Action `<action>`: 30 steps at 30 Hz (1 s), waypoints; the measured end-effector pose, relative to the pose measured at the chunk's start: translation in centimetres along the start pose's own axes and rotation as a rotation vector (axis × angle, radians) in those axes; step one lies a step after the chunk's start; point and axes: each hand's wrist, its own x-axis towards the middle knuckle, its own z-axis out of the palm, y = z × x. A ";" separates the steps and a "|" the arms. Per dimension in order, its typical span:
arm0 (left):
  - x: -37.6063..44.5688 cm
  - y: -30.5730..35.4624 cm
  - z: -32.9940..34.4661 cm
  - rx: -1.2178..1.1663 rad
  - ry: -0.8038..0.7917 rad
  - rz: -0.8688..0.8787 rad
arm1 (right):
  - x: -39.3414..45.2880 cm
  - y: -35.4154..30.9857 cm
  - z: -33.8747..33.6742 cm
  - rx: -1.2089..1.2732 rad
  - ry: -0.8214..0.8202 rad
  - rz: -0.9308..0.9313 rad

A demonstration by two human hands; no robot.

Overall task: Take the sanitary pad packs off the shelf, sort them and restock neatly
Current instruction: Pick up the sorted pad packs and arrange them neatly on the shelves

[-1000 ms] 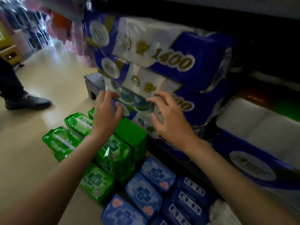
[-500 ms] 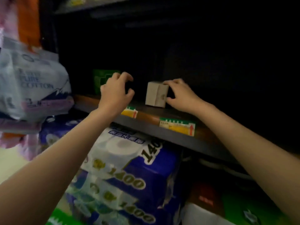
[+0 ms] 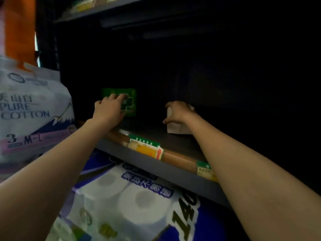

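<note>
Deep in a dark shelf bay, seen from the head camera, both bare forearms reach in over the wooden shelf. The left hand lies against the front of a green pad pack that stands upright at the back of the shelf, on its left part; the fingers are spread over the pack's upper face, loosely curled, and whether they actually grip it cannot be told in the gloom. The right hand is cupped over the top of a small pale box resting on the shelf, well to the right of the green pack; its thumb comes down the box's left side and the fingers wrap over the top, so it appears to have closed on the box.

Along the shelf's front edge sit two price tags, green and yellow. Below the shelf lie blue-and-white toilet roll packs printed with large numerals. At the left edge hangs a white bag marked PURE COTTON. Above, another shelf carries blurred goods.
</note>
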 end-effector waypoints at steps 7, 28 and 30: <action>5.2 -1.2 2.6 0.228 -0.164 0.049 | 0.9 0.8 1.5 -0.031 -0.003 -0.025; 11.4 -2.1 5.8 0.173 -0.227 -0.166 | 1.9 1.5 2.6 -0.018 -0.025 -0.078; 11.5 -1.7 5.5 0.250 -0.132 -0.155 | 2.1 1.7 2.9 -0.005 -0.011 -0.073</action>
